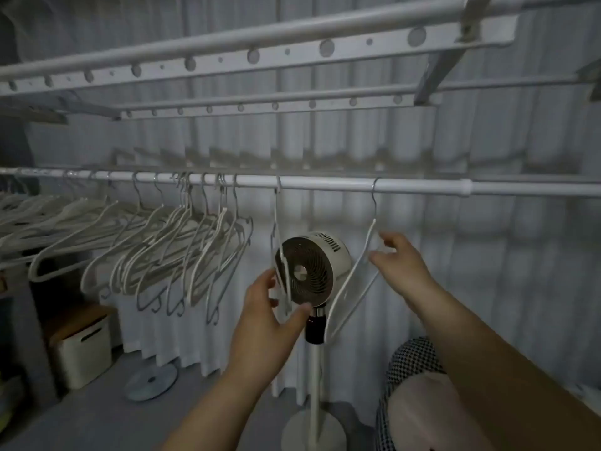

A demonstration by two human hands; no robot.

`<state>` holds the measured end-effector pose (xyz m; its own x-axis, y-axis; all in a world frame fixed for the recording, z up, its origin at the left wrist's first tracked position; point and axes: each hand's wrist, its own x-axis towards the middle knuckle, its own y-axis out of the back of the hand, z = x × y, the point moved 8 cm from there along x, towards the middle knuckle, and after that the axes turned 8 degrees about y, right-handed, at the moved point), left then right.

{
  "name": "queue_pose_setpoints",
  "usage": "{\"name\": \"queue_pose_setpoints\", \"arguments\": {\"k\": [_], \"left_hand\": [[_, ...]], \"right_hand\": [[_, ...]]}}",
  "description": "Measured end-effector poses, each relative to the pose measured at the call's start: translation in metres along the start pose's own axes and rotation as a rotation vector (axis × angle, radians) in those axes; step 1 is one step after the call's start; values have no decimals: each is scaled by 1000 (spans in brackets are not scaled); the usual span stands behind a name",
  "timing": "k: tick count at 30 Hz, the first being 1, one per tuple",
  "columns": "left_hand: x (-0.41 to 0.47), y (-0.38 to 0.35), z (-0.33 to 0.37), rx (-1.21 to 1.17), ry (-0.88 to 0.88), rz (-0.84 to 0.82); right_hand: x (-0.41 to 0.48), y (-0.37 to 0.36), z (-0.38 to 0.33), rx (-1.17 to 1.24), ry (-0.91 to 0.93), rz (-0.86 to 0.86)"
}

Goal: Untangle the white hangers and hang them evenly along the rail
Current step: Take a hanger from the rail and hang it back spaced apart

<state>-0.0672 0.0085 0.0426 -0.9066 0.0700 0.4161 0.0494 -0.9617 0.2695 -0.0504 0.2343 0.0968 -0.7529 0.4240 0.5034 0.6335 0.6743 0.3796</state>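
Note:
A white rail [325, 183] runs across at mid-height. Several white hangers [169, 252] crowd together on its left part, overlapping and tilted. Two more hang apart to the right. My left hand [270, 314] is spread around the lower end of the nearer single hanger [280, 242], fingers on one side and thumb on the other, with a gap between them. My right hand [401, 266] reaches the upper arm of the far-right hanger [349, 288], which swings tilted; its straight fingertips touch the arm.
A white pedestal fan [312, 268] stands right behind the two single hangers. A folding drying rack [260, 56] spans overhead. White curtains hang behind. A white box [81, 349] with a wooden lid sits at the lower left, a round disc base [151, 380] lies on the floor.

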Motion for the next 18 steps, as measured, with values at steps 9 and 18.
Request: {"name": "queue_pose_setpoints", "arguments": {"k": [9, 18], "left_hand": [[37, -2, -24, 325, 163, 118], [43, 26, -13, 128, 86, 311]], "right_hand": [[72, -15, 18, -165, 44, 11], [97, -26, 26, -192, 176, -25]]}}
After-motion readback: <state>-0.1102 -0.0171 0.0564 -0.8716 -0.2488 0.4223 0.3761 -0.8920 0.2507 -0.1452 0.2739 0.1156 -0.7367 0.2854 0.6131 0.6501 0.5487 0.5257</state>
